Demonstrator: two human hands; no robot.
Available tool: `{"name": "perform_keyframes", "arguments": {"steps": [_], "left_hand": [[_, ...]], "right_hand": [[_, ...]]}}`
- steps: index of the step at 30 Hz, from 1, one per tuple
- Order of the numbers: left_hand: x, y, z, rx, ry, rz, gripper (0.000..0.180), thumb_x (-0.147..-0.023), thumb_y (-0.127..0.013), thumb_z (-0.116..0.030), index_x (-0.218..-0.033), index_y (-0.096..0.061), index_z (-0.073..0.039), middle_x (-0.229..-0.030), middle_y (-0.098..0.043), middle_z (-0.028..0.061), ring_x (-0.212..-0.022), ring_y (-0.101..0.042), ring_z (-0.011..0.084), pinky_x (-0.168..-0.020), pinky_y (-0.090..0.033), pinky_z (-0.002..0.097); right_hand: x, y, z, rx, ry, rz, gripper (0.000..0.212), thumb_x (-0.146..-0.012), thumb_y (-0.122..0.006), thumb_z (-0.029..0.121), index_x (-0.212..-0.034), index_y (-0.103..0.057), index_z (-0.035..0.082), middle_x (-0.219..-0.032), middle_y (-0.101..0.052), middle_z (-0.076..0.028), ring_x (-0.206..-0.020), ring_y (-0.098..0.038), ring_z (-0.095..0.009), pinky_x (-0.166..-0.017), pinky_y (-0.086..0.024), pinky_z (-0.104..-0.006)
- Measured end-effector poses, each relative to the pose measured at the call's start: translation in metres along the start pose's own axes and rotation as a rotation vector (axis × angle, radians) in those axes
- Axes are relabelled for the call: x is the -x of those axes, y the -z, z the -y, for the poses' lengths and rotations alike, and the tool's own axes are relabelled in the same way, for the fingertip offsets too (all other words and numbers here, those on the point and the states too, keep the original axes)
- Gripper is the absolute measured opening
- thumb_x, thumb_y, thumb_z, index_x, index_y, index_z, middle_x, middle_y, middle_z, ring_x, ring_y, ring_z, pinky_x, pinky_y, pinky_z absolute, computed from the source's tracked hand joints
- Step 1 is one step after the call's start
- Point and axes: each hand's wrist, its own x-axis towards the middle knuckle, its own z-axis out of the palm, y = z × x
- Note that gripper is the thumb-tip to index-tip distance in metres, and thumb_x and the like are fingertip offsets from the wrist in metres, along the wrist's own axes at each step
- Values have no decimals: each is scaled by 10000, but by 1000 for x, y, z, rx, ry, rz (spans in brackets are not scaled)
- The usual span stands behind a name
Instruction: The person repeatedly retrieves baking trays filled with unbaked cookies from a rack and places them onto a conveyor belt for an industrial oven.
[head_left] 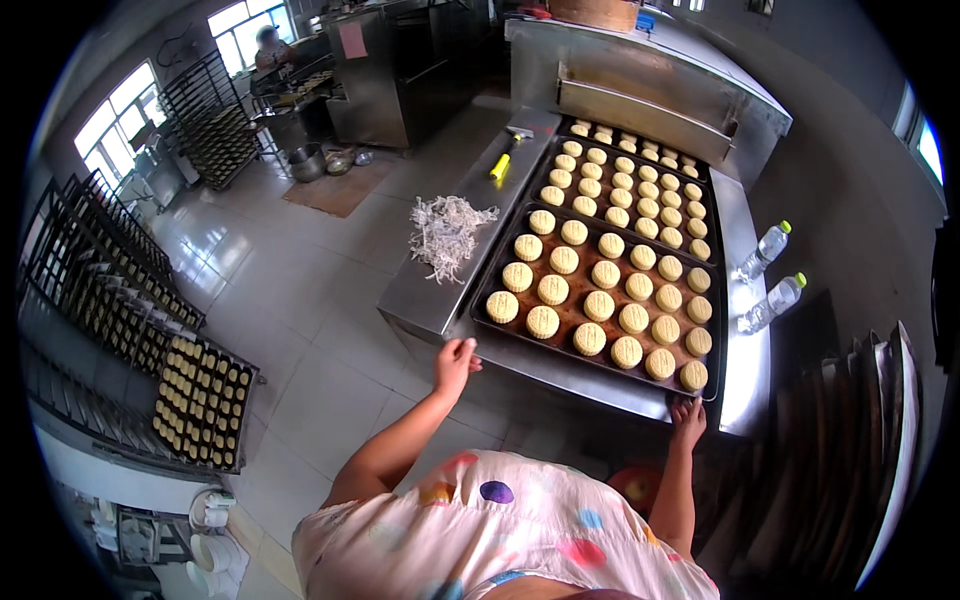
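Observation:
Round, stamped pale pastries (pixel 599 306) stand in rows on a dark baking tray (pixel 560 345) at the near end of a metal conveyor table (pixel 747 385). My right hand (pixel 688 420) is at the tray's near right corner, its bent fingertips against the rim. Beside the table's near left corner is my left hand (pixel 456 367), its fingers curled together with nothing visible in them, apart from the tray. A second tray of pastries (pixel 620 197) lies directly behind the first. Farther back, more pastries (pixel 640 147) sit at the oven's mouth.
Left of the trays lie a heap of shredded whitish strips (pixel 447 235) and a yellow-handled scraper (pixel 502 165). Two clear bottles (pixel 772 303) lean at the right. Upright trays (pixel 850 450) stack at lower right. Racks of pastries (pixel 200 400) stand left; a person (pixel 270 50) is far back.

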Motion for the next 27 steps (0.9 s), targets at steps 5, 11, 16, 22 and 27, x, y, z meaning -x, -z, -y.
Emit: {"name": "perform_keyframes", "arguments": {"steps": [5,11,16,22,27], "left_hand": [[-15,53,10,7,-208,-511,217,-870,-565,-214,-937,-470,-30,-743,-539,32,-629,-516,92,-557,-448,231],[-76,90,29,-412,-10,-746,763,-821,-552,-485,-1225,-336,126,-1242,-402,227,-1051,-467,322,-917,-379,394],[-98,40,7,2,49,-596,831,-746,-638,-521,-1150,-403,166,-1155,-517,226,-943,-546,320,-859,-452,390],[-139,40,12,-245,376,-990,916,-694,-609,-625,-1117,-429,166,-1141,-522,277,-1021,-538,393,-908,-436,423],[-120,22,3,-385,332,-979,925,-708,-543,-677,-1087,-477,164,-1139,-535,253,-994,-554,372,-863,-459,413]], "right_hand": [[15,37,-2,208,225,-66,296,-906,-513,279,-953,-559,-9,-772,-583,-59,-662,-583,-115,-587,-520,-248],[33,26,47,485,457,-315,289,-901,-519,261,-924,-627,-7,-736,-623,-29,-674,-547,-69,-624,-450,-233],[-6,59,71,634,777,-682,225,-857,-530,198,-1022,-577,52,-1016,-581,-100,-951,-563,-238,-814,-428,-314],[-81,104,43,760,596,-1113,521,-778,-607,252,-1174,-454,-51,-1211,-455,-262,-1131,-438,-377,-965,-340,-408],[-122,114,33,835,278,-1200,565,-820,-555,398,-991,-553,-140,-956,-566,-313,-917,-574,-394,-803,-449,-451]]}}
